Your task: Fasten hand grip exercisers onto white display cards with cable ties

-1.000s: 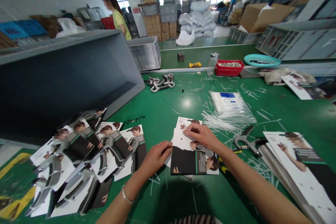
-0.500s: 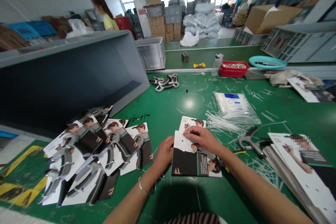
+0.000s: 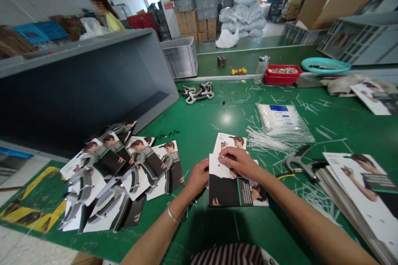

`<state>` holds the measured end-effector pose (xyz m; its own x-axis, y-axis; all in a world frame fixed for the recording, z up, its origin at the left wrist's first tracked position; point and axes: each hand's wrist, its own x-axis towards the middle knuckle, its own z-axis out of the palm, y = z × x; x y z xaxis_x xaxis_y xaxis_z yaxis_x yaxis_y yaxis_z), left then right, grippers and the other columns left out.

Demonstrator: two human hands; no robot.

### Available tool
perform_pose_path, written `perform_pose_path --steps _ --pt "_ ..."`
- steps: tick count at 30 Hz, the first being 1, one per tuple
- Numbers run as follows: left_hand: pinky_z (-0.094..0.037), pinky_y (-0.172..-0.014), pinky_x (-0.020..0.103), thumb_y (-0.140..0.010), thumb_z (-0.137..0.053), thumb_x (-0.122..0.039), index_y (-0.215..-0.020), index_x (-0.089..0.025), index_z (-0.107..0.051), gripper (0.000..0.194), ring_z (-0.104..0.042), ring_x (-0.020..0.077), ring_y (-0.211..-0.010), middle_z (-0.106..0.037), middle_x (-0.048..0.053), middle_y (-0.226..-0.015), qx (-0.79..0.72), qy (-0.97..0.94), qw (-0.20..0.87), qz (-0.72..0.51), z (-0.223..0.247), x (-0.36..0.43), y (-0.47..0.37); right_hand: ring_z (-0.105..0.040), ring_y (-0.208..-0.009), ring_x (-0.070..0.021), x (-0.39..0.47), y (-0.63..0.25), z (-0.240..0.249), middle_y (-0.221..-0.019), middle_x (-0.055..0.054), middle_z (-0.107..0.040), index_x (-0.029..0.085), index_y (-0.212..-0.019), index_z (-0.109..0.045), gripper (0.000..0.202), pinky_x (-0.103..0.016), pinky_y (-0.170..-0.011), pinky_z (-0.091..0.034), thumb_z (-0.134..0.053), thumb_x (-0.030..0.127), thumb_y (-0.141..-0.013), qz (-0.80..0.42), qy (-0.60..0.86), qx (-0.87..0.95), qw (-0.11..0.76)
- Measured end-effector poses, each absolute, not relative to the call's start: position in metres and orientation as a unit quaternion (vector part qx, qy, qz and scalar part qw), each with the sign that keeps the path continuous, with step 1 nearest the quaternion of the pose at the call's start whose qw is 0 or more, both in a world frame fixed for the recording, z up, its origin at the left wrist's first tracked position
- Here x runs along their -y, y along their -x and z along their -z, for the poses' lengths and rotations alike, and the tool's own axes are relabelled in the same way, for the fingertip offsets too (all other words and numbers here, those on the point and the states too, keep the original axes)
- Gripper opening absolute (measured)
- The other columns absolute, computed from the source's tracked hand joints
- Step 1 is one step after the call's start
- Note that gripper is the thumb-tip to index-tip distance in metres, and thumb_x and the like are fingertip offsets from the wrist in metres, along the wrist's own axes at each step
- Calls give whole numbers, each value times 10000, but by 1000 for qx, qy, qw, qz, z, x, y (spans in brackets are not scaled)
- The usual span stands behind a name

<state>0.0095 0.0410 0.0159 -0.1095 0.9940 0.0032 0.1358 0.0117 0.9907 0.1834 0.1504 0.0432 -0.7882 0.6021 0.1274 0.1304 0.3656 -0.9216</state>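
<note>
Printed backing cards (image 3: 222, 192), white and black with holes, lie in front of me, one overlapping another. My left hand (image 3: 199, 177) is closed on their left edge, its fingertips tucked behind. Over the white upper part, my right hand (image 3: 241, 161) has thumb and fingers pinched together close to a punched hole; whatever they pinch is too small to make out. To the right rests a grey-and-black hand grip strengthener (image 3: 299, 165) beside a yellow-handled tool (image 3: 286, 175). Loose white cable ties (image 3: 269, 140) are heaped behind my right hand.
Carded hand grips (image 3: 124, 182) pile up at left before a large tipped grey crate (image 3: 149, 66). A card stack (image 3: 357, 186) stands at right. Farther back are a cable-tie bag (image 3: 278, 118), loose grips (image 3: 199, 93), a glass bottle (image 3: 261, 69) and a red tray (image 3: 282, 76). A person (image 3: 108, 14) is beyond.
The whole view has shifted slightly, so the bench items sit a little higher and farther right. Both hands keep nearly the same hold on the cards. The person behind appears farther left.
</note>
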Motion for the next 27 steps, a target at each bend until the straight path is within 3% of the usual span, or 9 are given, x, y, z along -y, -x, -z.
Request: perform_pose_path --steps 4,7,11,16,20,23,24,27 --pt "-521 -847 321 -749 -742 -313 -1115 -188 -695 389 -673 228 -945 -729 77 -1072 -528 -412 514 -536 -21 -38 -10 -607 -937 -188 -150 -185 -43 -1015 -27 -672 212 -978 -651 153 -328 -886 -443 -688 283 -848 -500 226 807 218" --pt "-518 -752 270 -808 -705 -355 -1236 -180 -603 474 -680 184 -842 -725 84 -1033 -490 -329 569 -573 -25 -33 -10 -586 -1016 -207 -145 -184 -46 -1083 -40 -650 218 -977 -630 233 -373 -952 -430 -758 273 -790 -457 211 833 231" --pt "-498 -681 240 -858 -635 -447 -1175 -174 -632 419 -657 148 -750 -721 61 -961 -497 -287 573 -585 -28 -34 -8 -527 -1136 -224 -138 -181 -50 -1176 -70 -617 213 -890 -647 38 -427 -1034 -373 -673 208 -863 -374 170 876 251" --pt "-459 -612 213 -686 -795 -375 -906 -149 -662 342 -617 130 -673 -694 21 -803 -591 -300 508 -550 -27 -49 -7 -458 -1246 -241 -140 -187 -64 -1333 -74 -542 212 -880 -642 41 -470 -1090 -318 -640 171 -874 -345 162 894 235" --pt "-490 -652 241 -710 -763 -405 -951 -172 -580 382 -641 141 -699 -694 24 -838 -584 -203 491 -613 -21 -37 -18 -426 -1302 -250 -144 -208 -77 -1374 -64 -529 242 -992 -647 90 -494 -1123 -279 -596 227 -920 -298 207 899 244" --pt "-474 -582 236 -706 -751 -431 -866 -193 -520 368 -635 145 -631 -661 -4 -746 -605 -205 492 -592 -7 -10 -25 -435 -1301 -261 -134 -230 -62 -1376 -77 -534 275 -1198 -594 268 -488 -1096 -340 -586 271 -931 -249 272 887 277" --pt "-463 -550 235 -684 -757 -451 -812 -199 -501 382 -627 148 -591 -639 -17 -691 -617 -230 512 -552 -2 -3 -23 -464 -1276 -255 -129 -236 -50 -1356 -78 -551 278 -1220 -581 277 -476 -1078 -375 -562 270 -944 -239 298 877 292" --pt "-425 -473 262 -834 -573 -537 -873 -204 -544 337 -581 155 -469 -623 -16 -657 -665 -366 498 -420 4 0 3 -585 -1128 -220 -114 -250 -7 -1196 -68 -643 267 -1147 -609 213 -392 -958 -503 -493 238 -970 -214 331 860 324"
